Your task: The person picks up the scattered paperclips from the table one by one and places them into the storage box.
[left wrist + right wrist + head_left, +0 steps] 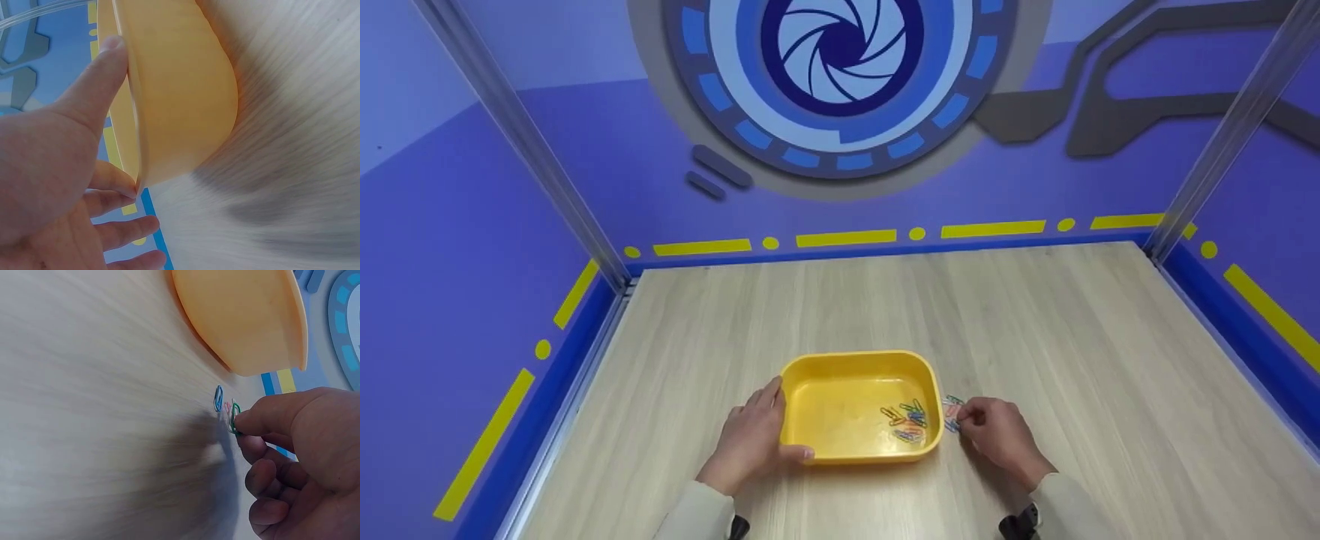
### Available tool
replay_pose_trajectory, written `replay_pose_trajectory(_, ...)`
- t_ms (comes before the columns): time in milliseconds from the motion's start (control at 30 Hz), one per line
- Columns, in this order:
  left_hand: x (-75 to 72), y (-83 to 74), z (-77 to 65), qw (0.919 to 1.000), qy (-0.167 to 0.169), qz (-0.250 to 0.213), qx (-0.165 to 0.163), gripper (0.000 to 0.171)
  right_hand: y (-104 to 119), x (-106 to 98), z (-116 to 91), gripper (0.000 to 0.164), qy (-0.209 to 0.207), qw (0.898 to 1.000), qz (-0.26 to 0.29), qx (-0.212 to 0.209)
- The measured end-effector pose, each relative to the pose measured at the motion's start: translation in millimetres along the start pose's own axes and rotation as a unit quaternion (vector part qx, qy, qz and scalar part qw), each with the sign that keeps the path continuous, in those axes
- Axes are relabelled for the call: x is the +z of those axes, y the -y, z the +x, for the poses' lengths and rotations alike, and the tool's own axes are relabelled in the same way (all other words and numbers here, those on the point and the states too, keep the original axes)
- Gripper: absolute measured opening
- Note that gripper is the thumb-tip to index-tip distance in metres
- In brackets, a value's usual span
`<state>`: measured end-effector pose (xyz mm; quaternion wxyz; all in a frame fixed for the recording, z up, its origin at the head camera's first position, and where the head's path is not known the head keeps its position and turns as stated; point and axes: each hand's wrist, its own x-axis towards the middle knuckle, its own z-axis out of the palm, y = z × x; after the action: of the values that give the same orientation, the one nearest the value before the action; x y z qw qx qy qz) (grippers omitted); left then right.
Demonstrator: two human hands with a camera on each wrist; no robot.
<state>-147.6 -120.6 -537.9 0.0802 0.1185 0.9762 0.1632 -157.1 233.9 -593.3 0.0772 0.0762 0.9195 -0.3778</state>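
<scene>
A yellow plastic tray [840,459] stands on the table. My left hand [750,439] holds its left end, thumb over the near rim and index finger at the left rim; the other fingers stick out in the left wrist view. Several coloured paper clips [907,421] lie inside the tray near its right end. Just outside that end, my right hand [997,435] pinches a green paper clip [235,417] between thumb and index finger, the other fingers curled. Beside it on the table are more clips, among them a blue paper clip [218,399] and a pinkish one partly hidden.
A pale wood-grain table [885,307] lies under everything. Blue-purple printed panels [555,180] with yellow dashes enclose it at the back and both sides. Metal posts [521,142] stand at the back corners. A dark band [1020,521] is on the right wrist.
</scene>
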Motion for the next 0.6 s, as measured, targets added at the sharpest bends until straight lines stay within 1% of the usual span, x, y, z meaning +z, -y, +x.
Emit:
replay_pose_trajectory(267,0.5,0.9,-1.1,0.9995,-0.015,0.015,0.022,0.104,5,-4,-4,0.01,-0.014,1.0,0.004,-0.01)
replay_pose_trajectory(600,0.6,-0.9,-0.6,0.9999,-0.005,0.013,0.002,0.104,13,-10,-7,0.011,-0.025,0.999,0.008,-0.03)
